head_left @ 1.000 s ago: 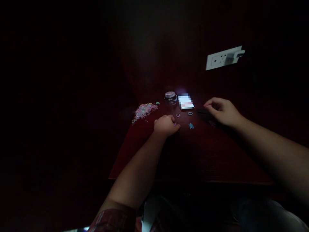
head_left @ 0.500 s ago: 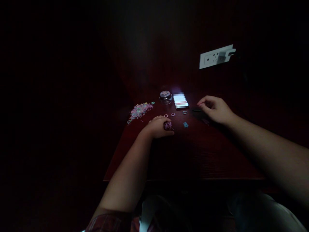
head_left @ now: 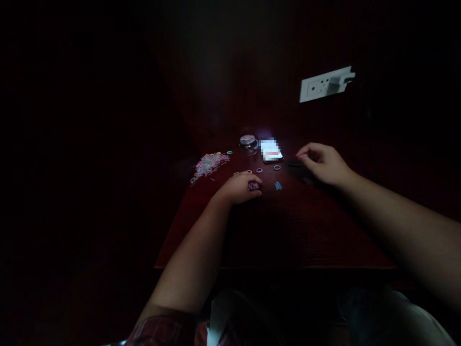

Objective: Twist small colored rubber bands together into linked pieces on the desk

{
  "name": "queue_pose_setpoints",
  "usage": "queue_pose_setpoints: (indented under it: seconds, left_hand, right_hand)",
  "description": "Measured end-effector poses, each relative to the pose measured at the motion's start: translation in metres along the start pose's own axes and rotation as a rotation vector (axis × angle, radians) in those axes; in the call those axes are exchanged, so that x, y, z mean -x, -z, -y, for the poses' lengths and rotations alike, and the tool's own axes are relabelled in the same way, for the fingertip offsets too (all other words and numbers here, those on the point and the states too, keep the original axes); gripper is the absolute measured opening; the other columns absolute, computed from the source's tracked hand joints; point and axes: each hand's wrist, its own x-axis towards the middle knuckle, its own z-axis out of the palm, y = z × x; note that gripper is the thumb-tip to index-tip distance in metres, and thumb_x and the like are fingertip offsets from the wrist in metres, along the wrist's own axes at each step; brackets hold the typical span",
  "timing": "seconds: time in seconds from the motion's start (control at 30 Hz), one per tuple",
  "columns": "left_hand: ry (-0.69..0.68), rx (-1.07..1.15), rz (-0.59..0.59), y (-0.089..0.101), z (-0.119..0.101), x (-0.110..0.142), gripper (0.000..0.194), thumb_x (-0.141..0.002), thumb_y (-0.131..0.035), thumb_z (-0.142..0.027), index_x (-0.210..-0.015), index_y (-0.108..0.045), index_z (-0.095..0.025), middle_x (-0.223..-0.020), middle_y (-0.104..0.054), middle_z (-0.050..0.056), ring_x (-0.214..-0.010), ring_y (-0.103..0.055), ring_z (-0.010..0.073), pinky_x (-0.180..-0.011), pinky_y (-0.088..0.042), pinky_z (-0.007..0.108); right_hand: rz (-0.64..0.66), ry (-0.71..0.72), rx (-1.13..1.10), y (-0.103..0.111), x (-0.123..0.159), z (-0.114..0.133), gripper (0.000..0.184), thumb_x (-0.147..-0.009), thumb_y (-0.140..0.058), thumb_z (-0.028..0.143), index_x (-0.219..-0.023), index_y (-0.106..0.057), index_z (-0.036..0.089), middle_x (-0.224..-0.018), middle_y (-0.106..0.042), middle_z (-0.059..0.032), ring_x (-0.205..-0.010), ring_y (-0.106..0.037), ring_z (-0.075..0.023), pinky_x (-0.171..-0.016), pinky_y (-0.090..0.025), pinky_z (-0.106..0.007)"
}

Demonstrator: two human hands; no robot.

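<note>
On a dark red table (head_left: pixel 288 230) lies a pile of small pastel rubber bands (head_left: pixel 208 163). My left hand (head_left: pixel 239 187) rests on the table with its fingers curled round a small bunch of purple bands (head_left: pixel 253 185). Single loose bands (head_left: pixel 259 170) lie just beyond it, and a little blue piece (head_left: pixel 277 185) lies to its right. My right hand (head_left: pixel 322 163) hovers at the right with thumb and forefinger pinched near a dark flat lid (head_left: pixel 295 164); what it holds, if anything, is lost in the dark.
A lit phone (head_left: pixel 271 151) lies at the table's far side beside a small round glass jar (head_left: pixel 248 143). A white wall socket with a plug (head_left: pixel 324 85) sits on the dark wall. The room around is almost black.
My left hand has turned so the purple bands in its fingers show. The view shifted slightly left. My right hand stays where it was.
</note>
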Motion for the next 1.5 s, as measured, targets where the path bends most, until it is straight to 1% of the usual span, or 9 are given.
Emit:
queue_pose_setpoints:
  seconds: [0.13,0.27,0.33,0.5,0.73,0.83,1.0,1.2,1.5]
  left_hand:
    - [-0.01,0.001,-0.018,-0.002,0.001,-0.001,0.037,-0.078,-0.068,-0.032,-0.114,-0.066,-0.024,-0.124,-0.061,0.007,-0.124,-0.051,0.0241,-0.109,-0.036,0.038]
    - [-0.006,-0.01,-0.032,-0.003,-0.002,-0.001,0.047,-0.076,-0.07,-0.043,-0.118,-0.064,-0.024,-0.126,-0.06,0.008,-0.128,-0.048,0.0263,-0.109,-0.037,0.038]
    - [-0.003,-0.014,-0.028,-0.003,-0.003,-0.002,0.043,-0.076,-0.069,-0.044,-0.115,-0.066,-0.025,-0.125,-0.06,0.007,-0.128,-0.049,0.026,-0.109,-0.037,0.038]
    - [-0.006,-0.009,-0.025,-0.003,-0.003,-0.003,0.034,-0.08,-0.065,-0.032,-0.113,-0.067,-0.025,-0.123,-0.064,0.006,-0.129,-0.049,0.0246,-0.11,-0.036,0.037]
    - [0.006,-0.035,-0.037,0.004,0.012,0.007,0.059,-0.069,-0.073,-0.04,-0.124,-0.061,-0.025,-0.129,-0.058,0.008,-0.12,-0.054,0.0262,-0.105,-0.041,0.037]
    - [0.056,-0.047,-0.035,0.008,0.016,0.01,0.061,-0.066,-0.073,-0.04,-0.123,-0.062,-0.022,-0.124,-0.06,0.009,-0.113,-0.058,0.0259,-0.099,-0.045,0.036]
    - [0.101,0.004,-0.011,0.009,0.015,0.01,0.055,-0.065,-0.069,-0.026,-0.119,-0.065,-0.021,-0.115,-0.065,0.007,-0.097,-0.064,0.0214,-0.088,-0.049,0.031]
    - [0.11,0.212,-0.149,-0.001,0.017,0.001,0.034,-0.076,-0.055,-0.013,-0.106,-0.068,-0.019,-0.105,-0.071,0.004,-0.091,-0.066,0.0141,-0.087,-0.05,0.025]
    - [0.045,0.204,-0.191,-0.006,0.02,-0.006,0.025,-0.081,-0.055,-0.016,-0.101,-0.07,-0.018,-0.11,-0.072,0.004,-0.089,-0.067,0.013,-0.085,-0.05,0.024]
  right_hand:
    - [-0.005,0.0,0.018,0.0,0.0,-0.001,0.01,-0.081,-0.06,0.032,-0.081,-0.062,0.023,-0.072,-0.064,-0.003,-0.058,-0.055,-0.0163,-0.05,-0.043,-0.03]
    - [-0.007,-0.003,0.004,0.0,0.0,0.002,0.01,-0.081,-0.06,0.033,-0.08,-0.062,0.023,-0.071,-0.063,-0.0033,-0.057,-0.054,-0.0166,-0.05,-0.042,-0.03]
    - [-0.007,0.008,-0.001,0.0,0.0,0.003,0.011,-0.082,-0.06,0.034,-0.079,-0.062,0.023,-0.071,-0.063,-0.0034,-0.058,-0.054,-0.017,-0.05,-0.043,-0.031]
    - [-0.011,0.018,0.017,0.0,0.0,0.004,0.012,-0.082,-0.06,0.035,-0.079,-0.062,0.023,-0.073,-0.064,-0.0044,-0.059,-0.054,-0.0173,-0.05,-0.043,-0.03]
    - [0.008,0.018,-0.01,0.001,0.0,-0.001,0.013,-0.084,-0.059,0.036,-0.083,-0.061,0.023,-0.071,-0.063,-0.0045,-0.057,-0.054,-0.0177,-0.05,-0.042,-0.031]
    - [0.005,0.026,-0.013,0.001,0.0,-0.002,0.014,-0.083,-0.06,0.036,-0.083,-0.062,0.022,-0.07,-0.062,-0.004,-0.058,-0.055,-0.0179,-0.051,-0.041,-0.031]
    - [-0.01,0.042,0.014,0.001,0.0,0.0,0.014,-0.081,-0.061,0.035,-0.083,-0.062,0.021,-0.075,-0.064,-0.0044,-0.059,-0.054,-0.0166,-0.052,-0.041,-0.03]
    - [0.01,0.024,-0.017,-0.001,0.002,0.004,0.014,-0.082,-0.059,0.036,-0.083,-0.061,0.022,-0.069,-0.061,-0.004,-0.058,-0.055,-0.0179,-0.05,-0.041,-0.031]
    - [-0.004,0.04,0.009,-0.001,0.001,0.004,0.013,-0.081,-0.059,0.033,-0.082,-0.062,0.02,-0.074,-0.062,-0.004,-0.059,-0.053,-0.0152,-0.052,-0.041,-0.029]
